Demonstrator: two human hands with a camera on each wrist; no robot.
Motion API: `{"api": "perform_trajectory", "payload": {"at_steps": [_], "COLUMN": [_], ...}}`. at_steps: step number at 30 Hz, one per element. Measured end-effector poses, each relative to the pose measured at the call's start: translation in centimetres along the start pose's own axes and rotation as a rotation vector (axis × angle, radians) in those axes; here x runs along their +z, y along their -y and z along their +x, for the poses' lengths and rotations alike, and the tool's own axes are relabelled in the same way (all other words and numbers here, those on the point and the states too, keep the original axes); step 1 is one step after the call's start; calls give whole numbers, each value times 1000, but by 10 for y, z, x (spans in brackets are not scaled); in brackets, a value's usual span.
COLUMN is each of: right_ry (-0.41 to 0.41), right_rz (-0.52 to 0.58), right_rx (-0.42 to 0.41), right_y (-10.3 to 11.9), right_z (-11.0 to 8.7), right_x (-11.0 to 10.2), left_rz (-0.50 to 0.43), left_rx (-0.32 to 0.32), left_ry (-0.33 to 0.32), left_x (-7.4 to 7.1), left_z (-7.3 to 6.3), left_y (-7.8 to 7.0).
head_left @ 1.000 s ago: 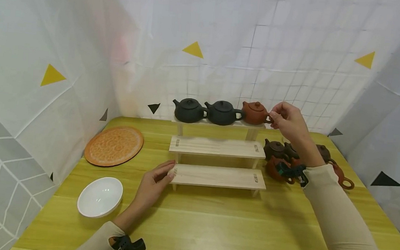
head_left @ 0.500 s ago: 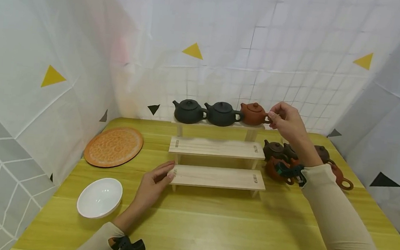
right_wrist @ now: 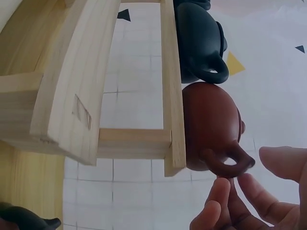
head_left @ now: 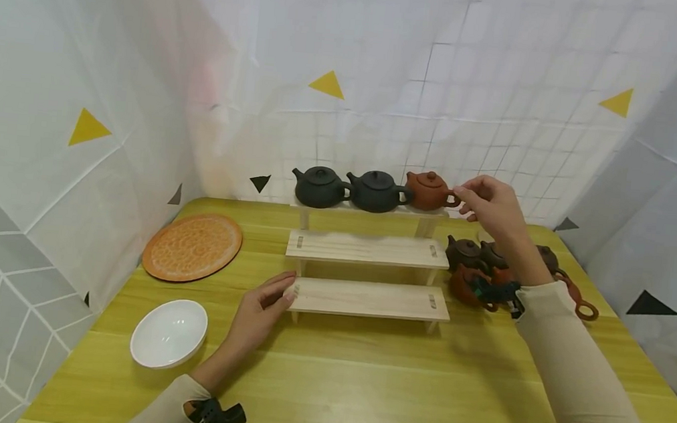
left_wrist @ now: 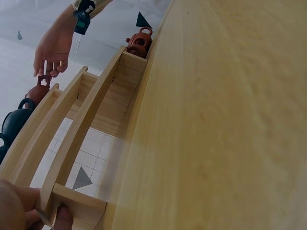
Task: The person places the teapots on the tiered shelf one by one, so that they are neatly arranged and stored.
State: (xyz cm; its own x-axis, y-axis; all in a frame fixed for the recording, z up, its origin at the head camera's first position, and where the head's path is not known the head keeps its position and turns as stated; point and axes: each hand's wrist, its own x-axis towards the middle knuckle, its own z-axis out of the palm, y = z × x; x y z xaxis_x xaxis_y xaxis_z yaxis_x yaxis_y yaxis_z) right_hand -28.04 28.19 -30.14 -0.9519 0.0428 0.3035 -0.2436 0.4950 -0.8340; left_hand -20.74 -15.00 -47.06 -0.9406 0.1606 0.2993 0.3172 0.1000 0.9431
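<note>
Red-brown, the teapot (head_left: 427, 192) is seated on the top shelf (right_wrist: 173, 110), long axis laid 9-to-3 o'clock, at 9 o'clock from the nearer right hand (head_left: 498, 209), its fingers loosely parted, while the wooden stand (head_left: 367, 298) is pinched at 8 o'clock by the left hand (head_left: 260, 307).

Left hand (head_left: 259, 309): held low, thumb opposed to the fingers in a grip; the left forearm (head_left: 161, 407) slants forward and inward. Right arm (head_left: 580, 384): extended farther forward; the right hand (head_left: 498, 209) is raised, its fingers loosely bent, thumb parted from the fingertips.
</note>
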Motion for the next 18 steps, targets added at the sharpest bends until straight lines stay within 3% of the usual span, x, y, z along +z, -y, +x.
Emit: {"api": "perform_trajectory", "payload": {"at_steps": [10, 18], "right_ry": [-41, -47], "right_rz": [37, 6], "right_rx": [38, 93], "right_y": [-9, -26], "right_z": [-17, -34], "right_x": [-20, -37], "left_rz": [6, 7], "left_rx": [-4, 9], "left_ry": [0, 3], "left_x": [0, -1], "left_z": [0, 0], "left_y": [0, 1]}}
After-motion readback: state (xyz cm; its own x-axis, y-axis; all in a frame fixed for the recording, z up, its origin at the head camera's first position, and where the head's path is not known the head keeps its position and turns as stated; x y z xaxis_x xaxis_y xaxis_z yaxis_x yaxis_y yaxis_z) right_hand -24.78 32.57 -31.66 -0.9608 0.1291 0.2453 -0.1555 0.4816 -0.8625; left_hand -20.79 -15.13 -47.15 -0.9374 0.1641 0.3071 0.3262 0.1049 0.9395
